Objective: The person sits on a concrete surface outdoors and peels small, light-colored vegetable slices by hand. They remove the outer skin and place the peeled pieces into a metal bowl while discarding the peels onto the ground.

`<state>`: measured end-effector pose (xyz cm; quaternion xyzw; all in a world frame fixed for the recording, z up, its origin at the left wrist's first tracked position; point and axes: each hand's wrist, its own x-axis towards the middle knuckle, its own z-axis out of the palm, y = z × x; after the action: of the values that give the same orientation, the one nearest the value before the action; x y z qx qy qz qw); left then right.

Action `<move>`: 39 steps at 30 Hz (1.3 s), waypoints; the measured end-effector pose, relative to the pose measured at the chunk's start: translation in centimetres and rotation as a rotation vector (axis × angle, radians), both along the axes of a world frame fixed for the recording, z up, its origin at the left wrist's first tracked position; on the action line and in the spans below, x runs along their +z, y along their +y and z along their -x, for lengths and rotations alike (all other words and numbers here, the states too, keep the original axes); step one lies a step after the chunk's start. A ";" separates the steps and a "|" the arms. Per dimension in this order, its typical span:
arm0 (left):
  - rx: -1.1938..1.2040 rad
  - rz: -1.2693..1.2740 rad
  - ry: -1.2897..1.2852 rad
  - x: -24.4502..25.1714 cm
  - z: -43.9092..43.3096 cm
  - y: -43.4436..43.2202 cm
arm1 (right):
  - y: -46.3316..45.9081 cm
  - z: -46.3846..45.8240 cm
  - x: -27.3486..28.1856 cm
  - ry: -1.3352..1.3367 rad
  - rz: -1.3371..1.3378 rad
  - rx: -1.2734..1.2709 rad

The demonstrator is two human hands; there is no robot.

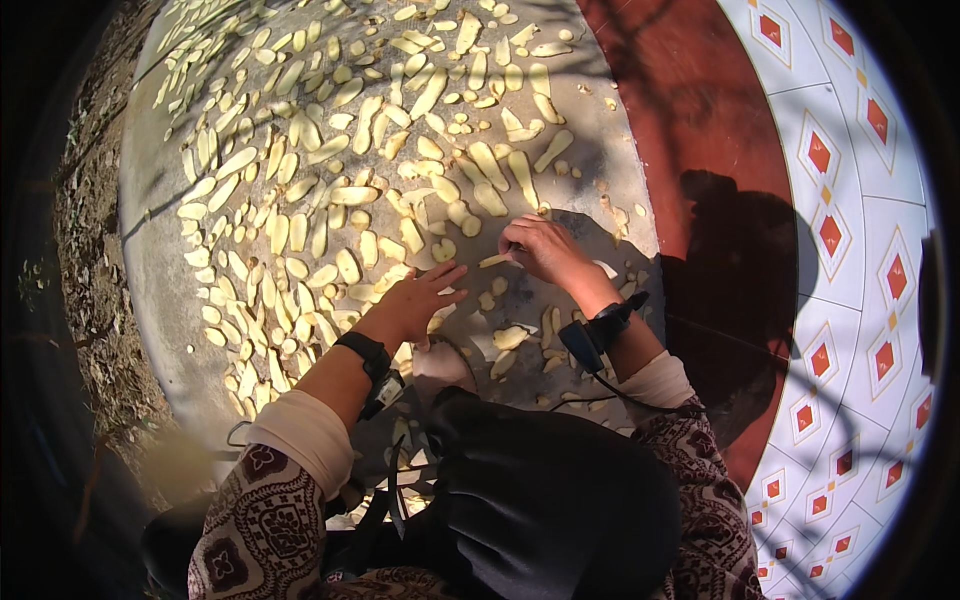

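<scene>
Many pale yellow root slices (355, 196), some long and some round, lie spread over a grey concrete floor (161, 300). My left hand (420, 300) hovers or rests palm down over slices at the centre, its fingers apart and pointing right. To its right, my right hand (541, 247) has its fingers curled, with a narrow slice (493, 261) at the fingertips; the picture does not settle whether that slice is gripped. Each wrist wears a black strap with a small device. Below the hands, in my shadow, lie more slices (510, 337).
A red floor strip (697, 112) and white tiles with red diamonds (830, 234) run along the right. Dry soil with leaf litter (97, 315) borders the concrete at the left. Dark cloth (555, 487) covers my lap, and a cable (622, 396) hangs from the right wrist device.
</scene>
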<state>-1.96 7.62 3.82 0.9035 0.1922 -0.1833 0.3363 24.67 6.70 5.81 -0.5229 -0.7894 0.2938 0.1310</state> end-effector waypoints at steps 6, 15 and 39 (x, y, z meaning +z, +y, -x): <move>0.001 -0.005 -0.001 -0.2 0.0 -0.1 | 2.9 1.7 -2.2 0.045 -0.072 0.047; 0.026 0.031 -0.028 -0.2 0.1 0.0 | -0.9 -3.2 -1.5 0.270 -0.036 -0.450; 0.041 0.023 -0.045 -0.4 0.2 -0.2 | -5.9 -1.3 -4.0 -0.095 0.073 -0.697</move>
<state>-2.14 7.47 3.46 0.8993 0.2007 -0.1582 0.3548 25.95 0.84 1.77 -0.7783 -0.5577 0.2347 0.1676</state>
